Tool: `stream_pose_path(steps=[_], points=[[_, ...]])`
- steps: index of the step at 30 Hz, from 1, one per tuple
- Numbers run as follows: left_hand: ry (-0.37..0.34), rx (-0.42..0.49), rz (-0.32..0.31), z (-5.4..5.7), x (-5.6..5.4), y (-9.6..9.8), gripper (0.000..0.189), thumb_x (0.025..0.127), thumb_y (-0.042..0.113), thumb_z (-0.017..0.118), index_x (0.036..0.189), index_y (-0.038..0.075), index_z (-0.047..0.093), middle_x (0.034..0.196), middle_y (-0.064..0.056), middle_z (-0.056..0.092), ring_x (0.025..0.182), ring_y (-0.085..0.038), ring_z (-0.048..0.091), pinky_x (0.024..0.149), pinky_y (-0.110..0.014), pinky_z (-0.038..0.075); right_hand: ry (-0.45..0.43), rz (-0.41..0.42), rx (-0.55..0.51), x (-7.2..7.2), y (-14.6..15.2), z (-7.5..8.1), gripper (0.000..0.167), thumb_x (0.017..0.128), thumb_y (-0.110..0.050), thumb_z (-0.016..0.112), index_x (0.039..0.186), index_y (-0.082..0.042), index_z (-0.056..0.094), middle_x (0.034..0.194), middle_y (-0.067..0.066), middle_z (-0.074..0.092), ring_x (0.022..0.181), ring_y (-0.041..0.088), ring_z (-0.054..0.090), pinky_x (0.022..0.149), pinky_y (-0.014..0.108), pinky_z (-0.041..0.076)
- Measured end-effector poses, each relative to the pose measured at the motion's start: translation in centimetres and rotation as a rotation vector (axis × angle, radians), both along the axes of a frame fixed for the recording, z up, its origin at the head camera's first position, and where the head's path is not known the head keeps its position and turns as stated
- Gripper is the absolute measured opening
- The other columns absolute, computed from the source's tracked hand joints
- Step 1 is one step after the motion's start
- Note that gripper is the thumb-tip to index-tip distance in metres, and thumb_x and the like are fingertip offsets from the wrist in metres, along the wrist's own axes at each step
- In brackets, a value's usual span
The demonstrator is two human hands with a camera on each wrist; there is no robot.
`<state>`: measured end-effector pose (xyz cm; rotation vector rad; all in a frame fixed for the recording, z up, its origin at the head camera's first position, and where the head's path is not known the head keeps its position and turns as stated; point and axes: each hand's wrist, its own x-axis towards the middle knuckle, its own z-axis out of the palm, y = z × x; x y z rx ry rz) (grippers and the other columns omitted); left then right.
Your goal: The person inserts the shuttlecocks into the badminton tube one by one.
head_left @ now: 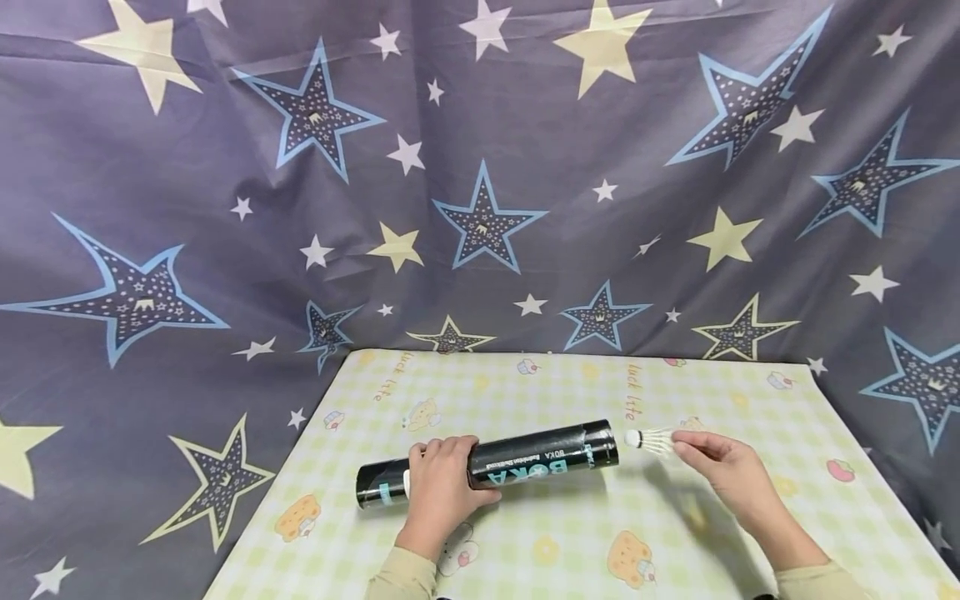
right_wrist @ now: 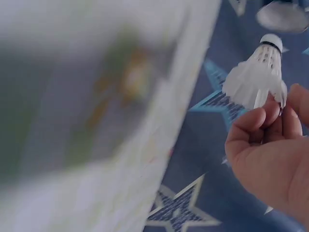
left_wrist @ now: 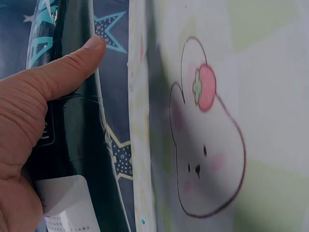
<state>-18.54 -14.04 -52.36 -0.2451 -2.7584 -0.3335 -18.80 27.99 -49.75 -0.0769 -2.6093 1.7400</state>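
A black shuttlecock tube (head_left: 540,454) with teal BOKA lettering slants over the table, its right end a little higher than its left. My left hand (head_left: 444,492) grips it left of the middle, fingers over the top and thumb along the near side; the left wrist view shows that thumb (left_wrist: 72,67) across the tube (left_wrist: 72,135). Just off the tube's right end, my right hand (head_left: 723,471) pinches a white shuttlecock (head_left: 651,441) by its feather skirt. The cork tip points left at the tube's end. In the right wrist view the shuttlecock (right_wrist: 260,72) has a dark band below its cork.
A table covered with a pale green checked cloth (head_left: 555,550), printed with bears and fruit, lies under both hands. Behind it and at the sides hangs a dark curtain (head_left: 420,117) with stars. A white label (left_wrist: 67,203) shows on the tube.
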Motion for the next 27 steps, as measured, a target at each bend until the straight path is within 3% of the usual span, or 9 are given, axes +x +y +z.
stream_pose_path(steps=[5,10,12,17,23,27], points=[[0.036,0.013,-0.026,0.0,0.1,0.8,0.092,0.053,0.062,0.102,0.129,0.02,0.072,0.119,-0.003,0.079,0.103,-0.027,0.066,0.1,-0.053,0.042,0.074,0.098,-0.103,0.6,-3.8,1.1,0.035,0.105,-0.018,0.07,0.128,0.008,0.072,0.109,-0.016,0.08,0.1,-0.008,0.069,0.089,0.013,0.055],[0.035,0.03,-0.032,0.0,0.3,1.4,0.091,0.053,0.059,0.104,0.13,0.02,0.072,0.119,-0.003,0.079,0.104,-0.026,0.066,0.099,-0.052,0.042,0.081,0.142,-0.225,1.3,-6.4,0.6,0.028,0.105,-0.011,0.068,0.123,0.01,0.065,0.096,-0.013,0.079,0.09,0.0,0.07,0.082,0.018,0.056],[0.038,0.031,-0.029,-0.1,0.3,1.4,0.092,0.053,0.059,0.104,0.13,0.021,0.072,0.119,-0.002,0.079,0.104,-0.026,0.066,0.099,-0.052,0.042,0.073,0.123,-0.268,1.6,-7.0,0.3,0.027,0.102,-0.007,0.072,0.121,0.006,0.059,0.085,-0.014,0.072,0.08,0.001,0.064,0.075,0.019,0.054],[0.066,0.038,-0.049,-0.2,0.3,1.5,0.093,0.051,0.06,0.104,0.129,0.021,0.072,0.117,-0.002,0.079,0.101,-0.027,0.066,0.098,-0.051,0.042,0.029,0.055,-0.281,1.8,-8.0,-0.2,0.046,0.091,-0.005,0.083,0.12,-0.004,0.047,0.084,-0.016,0.073,0.075,0.002,0.058,0.067,0.019,0.051],[0.057,0.045,-0.06,-0.3,0.5,1.7,0.092,0.053,0.06,0.104,0.13,0.021,0.072,0.118,-0.003,0.079,0.104,-0.027,0.066,0.099,-0.052,0.042,0.004,0.026,-0.273,2.0,-8.2,-0.2,0.049,0.091,-0.005,0.084,0.123,-0.004,0.047,0.094,-0.014,0.08,0.081,0.004,0.066,0.069,0.02,0.053],[0.055,0.05,-0.055,-0.5,0.5,1.7,0.092,0.052,0.059,0.104,0.129,0.021,0.073,0.119,-0.003,0.079,0.105,-0.027,0.066,0.099,-0.052,0.042,-0.006,0.057,-0.276,2.1,-8.2,-0.1,0.049,0.095,-0.008,0.08,0.13,-0.003,0.046,0.098,-0.012,0.082,0.086,0.002,0.069,0.075,0.019,0.055]])
